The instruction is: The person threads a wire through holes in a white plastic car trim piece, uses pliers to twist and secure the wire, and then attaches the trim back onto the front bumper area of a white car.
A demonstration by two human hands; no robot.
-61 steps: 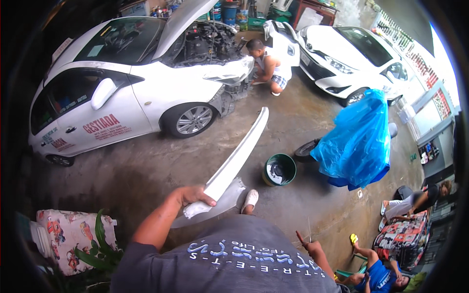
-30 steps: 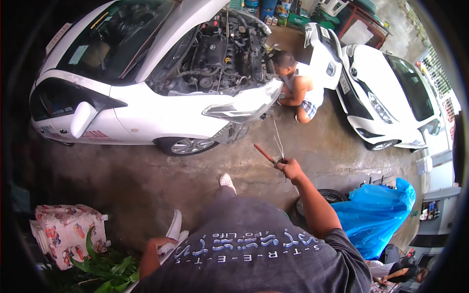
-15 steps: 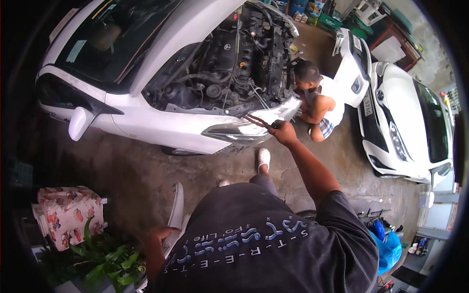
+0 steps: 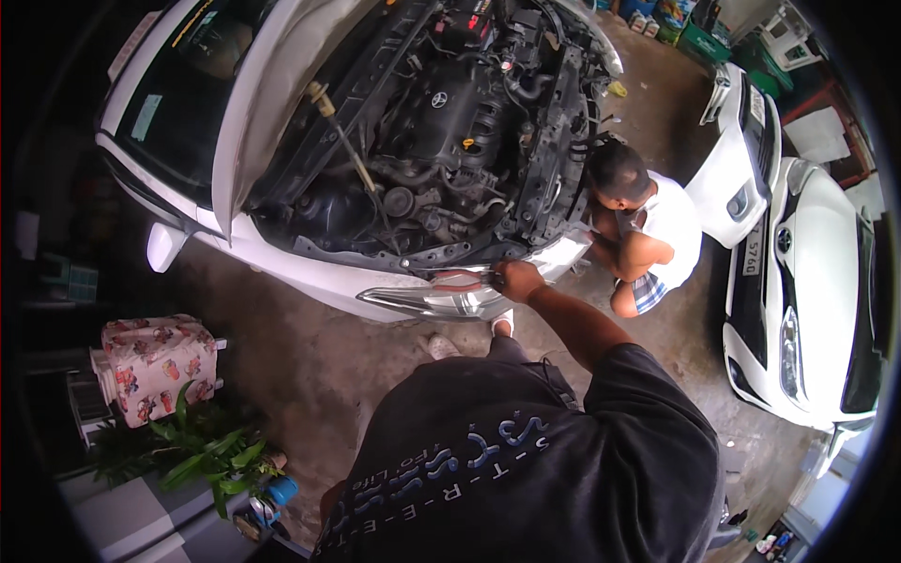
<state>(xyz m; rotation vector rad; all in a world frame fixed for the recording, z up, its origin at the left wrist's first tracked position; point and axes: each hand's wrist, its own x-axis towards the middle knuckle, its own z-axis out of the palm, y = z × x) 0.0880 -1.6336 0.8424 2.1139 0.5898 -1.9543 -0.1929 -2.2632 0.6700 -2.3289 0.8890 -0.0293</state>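
Observation:
My right hand (image 4: 519, 281) is stretched forward, closed around a pair of pliers (image 4: 458, 279) with reddish handles pointing left. The pliers lie over the top of the headlight (image 4: 404, 299) at the front corner of a white car (image 4: 300, 270). Beyond them is the exposed engine bay (image 4: 441, 141), under a raised hood (image 4: 249, 113) with a prop rod (image 4: 352, 155). My left hand is hidden behind my body; only a sliver of that arm shows at the lower left.
A person (image 4: 648, 235) in a white top squats at the car's front, right of my hand. A detached white bumper (image 4: 727, 192) stands before a second white car (image 4: 812, 263). At lower left are a patterned cloth-covered item (image 4: 160, 366) and a green plant (image 4: 202, 460).
My right hand and the pliers have come down and slightly left, onto the headlight. My left hand, which held a pale curved strip, has dropped out of sight. The view has shifted.

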